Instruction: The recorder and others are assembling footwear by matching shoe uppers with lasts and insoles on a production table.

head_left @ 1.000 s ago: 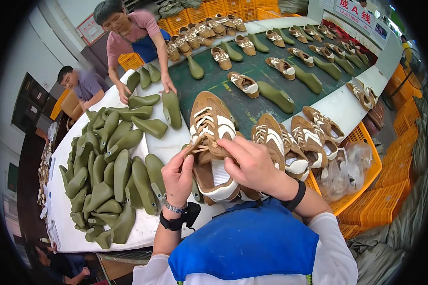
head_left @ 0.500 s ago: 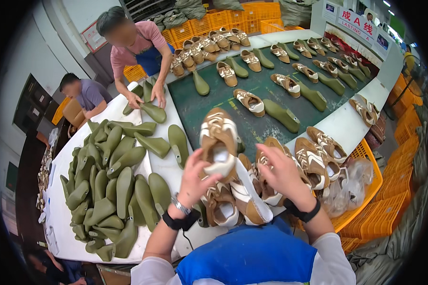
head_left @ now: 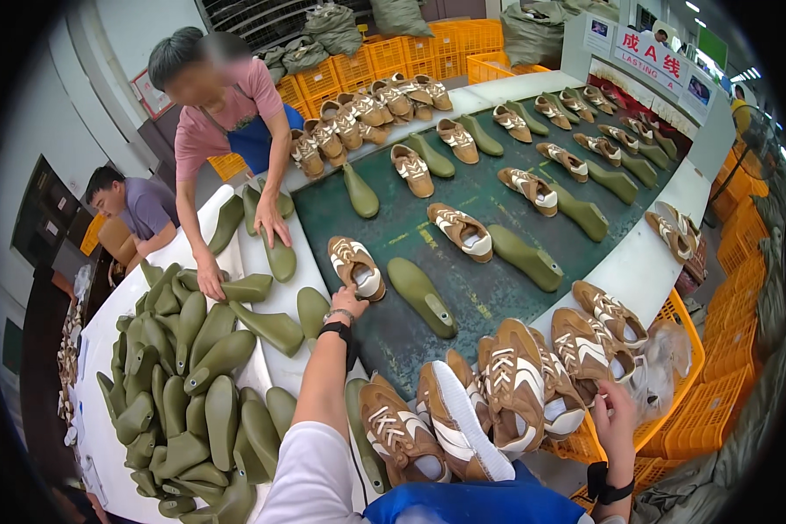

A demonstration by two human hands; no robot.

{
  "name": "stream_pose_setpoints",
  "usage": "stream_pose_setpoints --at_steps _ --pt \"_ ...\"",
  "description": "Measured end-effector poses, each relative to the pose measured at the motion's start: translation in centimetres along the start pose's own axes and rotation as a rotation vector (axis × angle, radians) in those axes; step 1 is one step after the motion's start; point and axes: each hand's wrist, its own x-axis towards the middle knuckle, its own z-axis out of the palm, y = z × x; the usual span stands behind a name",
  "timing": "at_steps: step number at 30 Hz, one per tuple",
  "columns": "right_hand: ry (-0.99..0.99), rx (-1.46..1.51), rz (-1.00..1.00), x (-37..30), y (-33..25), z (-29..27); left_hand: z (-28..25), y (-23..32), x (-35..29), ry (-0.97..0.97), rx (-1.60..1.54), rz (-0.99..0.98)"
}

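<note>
My left hand (head_left: 349, 303) reaches out over the green belt (head_left: 367, 345), its fingers closed on the heel of a brown and white sneaker (head_left: 351, 255) that rests there, toe pointing away. Just right of that sneaker lies an olive-green shoe last (head_left: 421, 295). My right hand (head_left: 617, 421) is at the near right, fingers bent around the heel of another brown sneaker (head_left: 579, 348) in the row before me. In that row, a sneaker tipped on its side (head_left: 465, 419) shows its white sole, beside an upright sneaker (head_left: 513, 384).
A large heap of olive-green lasts (head_left: 183, 384) covers the white table on the left. Across from me a co-worker in a pink shirt (head_left: 236, 113) handles lasts with both hands. Pairs of sneaker and last line the belt. Yellow crates (head_left: 707, 410) stand at the right.
My left hand has carried the sneaker forward and left, down onto the belt. My right hand has moved right to a sneaker in the near row. The co-worker's hands have moved apart.
</note>
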Motion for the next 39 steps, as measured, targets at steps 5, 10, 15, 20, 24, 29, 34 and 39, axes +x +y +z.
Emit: stream_pose_setpoints --at_steps 5,10,15,20,24,29,34,39 --pt "-0.022 -0.026 -0.057 0.7 -0.3 0.8 -4.0 -3.6 -4.5 0.107 0.277 0.039" --pt "-0.055 0.041 -0.113 0.5 -1.5 1.6 -5.8 -7.7 -10.1 -0.087 -0.067 -0.171" --pt "-0.100 0.037 -0.173 -0.8 -2.5 1.6 -4.3 -9.1 -15.3 -0.078 0.025 -0.106" --pt "-0.274 0.114 -0.208 -1.3 -3.0 2.3 -2.8 -11.4 -23.2 -0.018 -0.131 -0.148" --pt "-0.256 0.083 -0.310 -2.1 -0.3 5.1 -0.6 -8.0 -27.1 0.142 -0.274 -0.030" --pt "-0.485 -0.158 -0.450 -0.6 -1.1 8.7 1.7 -2.5 -37.5 0.539 -0.265 0.056" --pt "-0.405 -0.135 -0.560 -0.1 0.7 11.0 5.2 0.6 -40.3 0.216 -0.510 -0.088" --pt "-0.349 -0.080 -0.559 -0.1 2.2 12.1 5.2 0.9 -40.5 0.225 -0.621 -0.093"
